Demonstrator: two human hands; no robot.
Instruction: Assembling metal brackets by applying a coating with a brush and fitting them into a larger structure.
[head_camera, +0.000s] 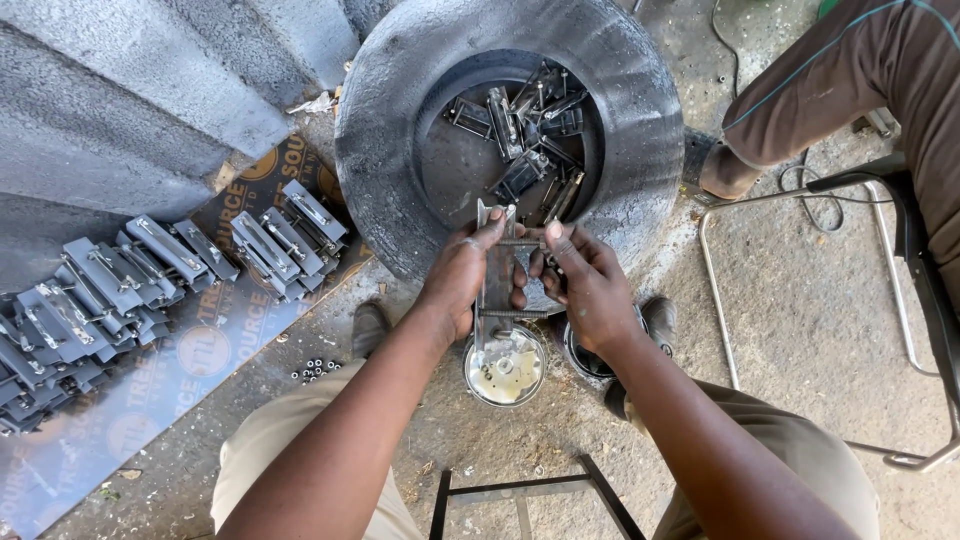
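Bracket (495, 275) upright between both hands above tin (505, 368), long axis running away from body, left hand (460, 280) clamped round its side, right hand (590, 285) pinching crossbar at top.

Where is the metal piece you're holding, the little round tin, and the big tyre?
Metal piece (496, 270), head view, on its long flat middle strip.
Round tin (505, 370), head view, on its pale inside bottom.
Tyre (390, 130), head view, on its left sidewall.

Grey metal brackets (150, 270) lie in rows on printed board (190, 370) (left side).
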